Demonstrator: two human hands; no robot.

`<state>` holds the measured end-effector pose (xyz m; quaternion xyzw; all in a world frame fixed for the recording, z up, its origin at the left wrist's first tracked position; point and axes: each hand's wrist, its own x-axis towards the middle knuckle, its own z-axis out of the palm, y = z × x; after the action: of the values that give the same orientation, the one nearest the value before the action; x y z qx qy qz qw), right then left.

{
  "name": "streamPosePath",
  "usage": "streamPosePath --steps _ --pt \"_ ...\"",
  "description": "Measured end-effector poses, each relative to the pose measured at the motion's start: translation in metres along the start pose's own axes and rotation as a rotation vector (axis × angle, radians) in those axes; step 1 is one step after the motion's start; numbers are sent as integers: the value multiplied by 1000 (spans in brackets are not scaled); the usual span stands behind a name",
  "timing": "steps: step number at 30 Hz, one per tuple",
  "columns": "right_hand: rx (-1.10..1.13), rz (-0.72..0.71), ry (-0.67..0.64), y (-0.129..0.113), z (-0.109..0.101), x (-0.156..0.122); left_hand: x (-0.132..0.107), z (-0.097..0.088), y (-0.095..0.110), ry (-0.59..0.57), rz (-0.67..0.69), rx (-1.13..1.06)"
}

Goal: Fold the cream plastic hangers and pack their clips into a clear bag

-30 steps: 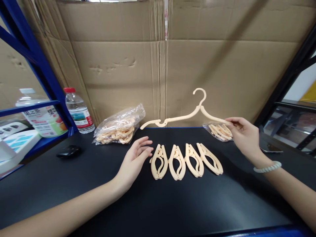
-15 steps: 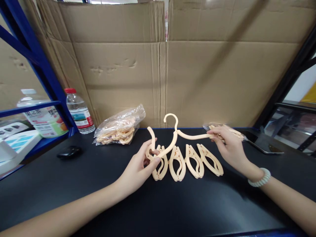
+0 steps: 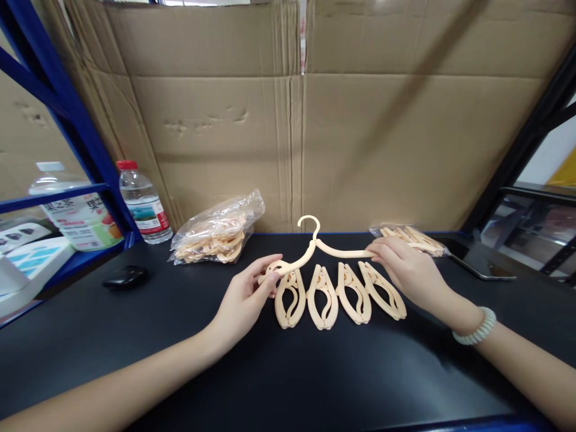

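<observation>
A beige plastic folding hanger [image 3: 344, 250] is held up between my hands, its arms spread and its hook upright. My left hand [image 3: 247, 291] pinches the left arm's end, thumb in front and fingers behind. My right hand [image 3: 407, 270] grips the tip of the right arm; its thumb and fingers partly cover that end. Just below, several folded hangers [image 3: 323, 300] of the same colour lie in a row on the black table [image 3: 315, 378]. The leftmost folded hanger is partly hidden behind my left hand and the held hanger.
A clear plastic bag of hangers [image 3: 216, 237] lies at the back left, beside a red-capped water bottle [image 3: 146, 207] and a black mouse [image 3: 126, 277]. Behind my right hand is another bag [image 3: 432, 243], next to a phone [image 3: 483, 264]. Cardboard [image 3: 382, 150] walls the back.
The hanger's piece that stuck up by my left hand has swung down out of sight. The hanger has moved slightly left with its hook lower, and my right hand has shifted left.
</observation>
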<state>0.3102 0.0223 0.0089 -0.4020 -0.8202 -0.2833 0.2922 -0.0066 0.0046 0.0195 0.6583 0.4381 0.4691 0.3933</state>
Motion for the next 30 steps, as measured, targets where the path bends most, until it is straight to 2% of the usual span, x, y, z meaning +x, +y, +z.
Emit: streamPosePath --steps 4,10,16,22,30 --pt "131 -37 -125 3 4 -1 1 -1 -2 7 -1 14" --pt "239 6 -94 7 6 -2 2 -1 -4 -1 5 28" --pt "150 -19 -146 5 -2 -2 2 -2 -7 -1 9 37" --pt "-126 -81 -153 3 -2 -2 2 -2 -7 -2 28 34" --pt "-136 -37 -48 3 -6 1 0 -1 -5 -7 34 3"
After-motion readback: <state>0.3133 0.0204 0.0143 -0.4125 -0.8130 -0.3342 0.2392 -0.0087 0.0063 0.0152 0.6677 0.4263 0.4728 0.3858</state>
